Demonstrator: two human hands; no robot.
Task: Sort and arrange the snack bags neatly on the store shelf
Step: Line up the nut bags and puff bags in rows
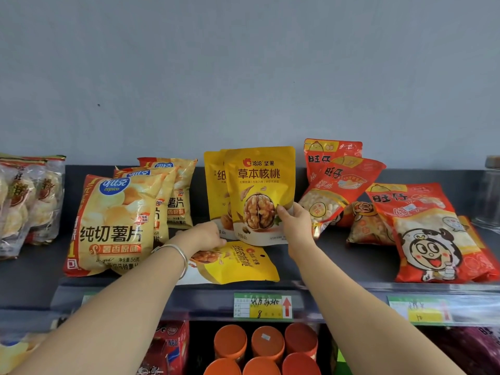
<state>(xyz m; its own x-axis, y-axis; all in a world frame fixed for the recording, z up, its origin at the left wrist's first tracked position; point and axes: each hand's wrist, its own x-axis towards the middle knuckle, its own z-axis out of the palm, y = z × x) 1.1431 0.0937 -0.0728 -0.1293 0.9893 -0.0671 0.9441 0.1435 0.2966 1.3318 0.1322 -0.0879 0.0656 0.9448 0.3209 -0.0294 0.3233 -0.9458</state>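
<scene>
A yellow walnut bag stands upright at the middle of the dark shelf, with a second yellow bag upright just behind it on the left. My right hand pinches the front bag's lower right corner. My left hand grips the lower left edge of the standing bags. A third yellow walnut bag lies flat at the shelf's front edge, partly under my left wrist. Three yellow potato chip bags stand in a row to the left. Red snack bags lean and lie in disorder on the right.
Clear-wrapped rice cracker packs stand at the far left. A glass jar is at the far right. A price tag strip runs along the shelf front. Orange-lidded tubs and red boxes fill the shelf below. A grey wall rises behind.
</scene>
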